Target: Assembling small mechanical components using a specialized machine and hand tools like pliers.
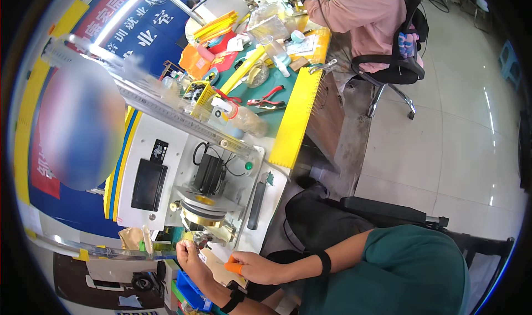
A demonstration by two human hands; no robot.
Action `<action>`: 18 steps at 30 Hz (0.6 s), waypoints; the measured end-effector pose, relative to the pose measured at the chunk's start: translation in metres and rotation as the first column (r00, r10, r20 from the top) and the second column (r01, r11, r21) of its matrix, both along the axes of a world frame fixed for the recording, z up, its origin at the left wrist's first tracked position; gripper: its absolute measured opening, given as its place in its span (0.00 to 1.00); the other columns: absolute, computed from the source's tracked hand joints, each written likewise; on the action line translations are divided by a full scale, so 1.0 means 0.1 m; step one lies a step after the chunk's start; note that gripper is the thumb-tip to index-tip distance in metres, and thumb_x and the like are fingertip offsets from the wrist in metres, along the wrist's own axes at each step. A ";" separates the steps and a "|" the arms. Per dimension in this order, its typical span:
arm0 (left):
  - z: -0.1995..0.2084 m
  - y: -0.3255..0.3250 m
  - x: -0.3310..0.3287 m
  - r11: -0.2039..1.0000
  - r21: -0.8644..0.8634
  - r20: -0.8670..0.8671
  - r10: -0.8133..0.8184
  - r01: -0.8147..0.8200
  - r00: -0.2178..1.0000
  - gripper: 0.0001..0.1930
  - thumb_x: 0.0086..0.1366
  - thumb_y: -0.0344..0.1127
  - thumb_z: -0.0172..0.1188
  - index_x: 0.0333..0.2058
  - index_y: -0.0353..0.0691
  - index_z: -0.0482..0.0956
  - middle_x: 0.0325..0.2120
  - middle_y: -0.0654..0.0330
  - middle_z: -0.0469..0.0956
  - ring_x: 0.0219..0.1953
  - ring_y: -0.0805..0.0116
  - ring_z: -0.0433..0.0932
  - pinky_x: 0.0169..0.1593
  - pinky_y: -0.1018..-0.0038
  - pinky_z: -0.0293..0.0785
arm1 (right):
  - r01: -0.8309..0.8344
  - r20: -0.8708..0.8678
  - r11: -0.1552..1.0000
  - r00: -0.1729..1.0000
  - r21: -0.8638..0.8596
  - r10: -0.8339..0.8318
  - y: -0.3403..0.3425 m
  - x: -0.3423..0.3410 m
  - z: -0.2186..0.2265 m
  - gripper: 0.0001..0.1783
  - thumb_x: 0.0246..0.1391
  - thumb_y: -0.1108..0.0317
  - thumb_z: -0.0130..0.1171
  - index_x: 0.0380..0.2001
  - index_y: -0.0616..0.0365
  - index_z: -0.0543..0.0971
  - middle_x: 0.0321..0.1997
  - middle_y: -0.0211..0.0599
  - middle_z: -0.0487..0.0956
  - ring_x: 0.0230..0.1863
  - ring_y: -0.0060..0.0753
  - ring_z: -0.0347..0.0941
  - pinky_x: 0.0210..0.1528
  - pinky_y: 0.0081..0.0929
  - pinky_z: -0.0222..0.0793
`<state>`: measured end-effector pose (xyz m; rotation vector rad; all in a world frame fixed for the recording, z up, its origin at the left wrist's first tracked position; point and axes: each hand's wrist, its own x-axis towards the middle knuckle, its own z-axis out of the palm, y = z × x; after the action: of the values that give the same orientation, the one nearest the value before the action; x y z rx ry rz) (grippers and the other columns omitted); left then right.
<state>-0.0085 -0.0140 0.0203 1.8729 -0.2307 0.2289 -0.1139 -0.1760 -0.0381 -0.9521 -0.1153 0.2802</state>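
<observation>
My left hand [191,258] is raised at the front of a white bench machine [145,171]. Its thumb and fingers are pinched together beside a small metal part [200,239] below the machine's round metal disc [204,211]. Whatever lies between those fingertips is too small to make out. Closer to my body, my right hand [259,268] is closed around an orange handle [234,264]. The rest of that item is hidden, so its kind does not show. Both wrists wear black bands.
A bar with a dark grip [256,205] lies beside the machine. Beyond a clear panel, the green-topped bench holds red-handled pliers [267,100], a bottle [247,120] and a yellow basket [199,93]. Another person in a pink top [370,21] sits farther along. A blue bin [191,293] stands below my left arm.
</observation>
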 end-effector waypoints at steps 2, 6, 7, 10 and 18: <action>0.00 -0.03 -0.01 0.998 -0.042 0.036 0.037 -0.036 0.999 0.10 0.76 0.28 0.54 0.32 0.42 0.68 0.26 0.71 0.62 0.29 0.81 0.58 0.36 0.80 0.56 | -0.022 0.003 1.000 1.000 0.004 0.022 -0.05 0.00 0.02 0.11 0.59 0.75 0.49 0.43 0.68 0.75 0.37 0.44 0.78 0.39 0.32 0.73 0.44 0.32 0.69; -0.02 -0.01 0.03 0.998 -0.054 0.028 0.033 -0.031 0.999 0.09 0.76 0.29 0.54 0.32 0.42 0.68 0.26 0.71 0.62 0.30 0.81 0.58 0.36 0.80 0.56 | -0.035 0.015 0.999 0.999 0.014 0.035 -0.15 0.01 0.05 0.10 0.61 0.74 0.49 0.43 0.69 0.75 0.37 0.45 0.78 0.40 0.33 0.73 0.44 0.33 0.69; -0.02 -0.03 0.02 0.998 -0.054 0.031 0.032 -0.030 0.999 0.09 0.76 0.29 0.54 0.32 0.42 0.69 0.27 0.71 0.62 0.30 0.81 0.58 0.36 0.80 0.56 | -0.037 0.014 0.999 0.999 0.017 0.037 -0.17 0.01 0.05 0.10 0.61 0.74 0.49 0.43 0.69 0.75 0.37 0.45 0.78 0.40 0.33 0.73 0.44 0.33 0.69; -0.03 -0.04 0.02 0.998 -0.054 0.028 0.023 -0.022 0.999 0.09 0.76 0.29 0.55 0.33 0.42 0.68 0.27 0.71 0.61 0.30 0.82 0.58 0.36 0.80 0.56 | -0.014 0.028 0.999 1.000 0.032 0.013 -0.18 0.02 0.02 0.10 0.61 0.75 0.49 0.42 0.69 0.75 0.36 0.45 0.77 0.39 0.33 0.73 0.43 0.33 0.69; -0.05 0.15 -0.11 0.996 -0.024 0.056 0.092 -0.090 0.994 0.07 0.76 0.28 0.55 0.34 0.38 0.72 0.30 0.70 0.67 0.34 0.78 0.66 0.43 0.78 0.67 | -0.062 0.037 0.998 0.997 -0.006 0.062 -0.04 -0.03 -0.03 0.12 0.71 0.65 0.57 0.47 0.63 0.78 0.36 0.31 0.77 0.38 0.20 0.71 0.39 0.25 0.68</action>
<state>-0.0191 0.0006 0.0156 1.8591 -0.1811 0.3459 -0.1168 -0.1800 -0.0407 -0.9602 -0.1788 0.3201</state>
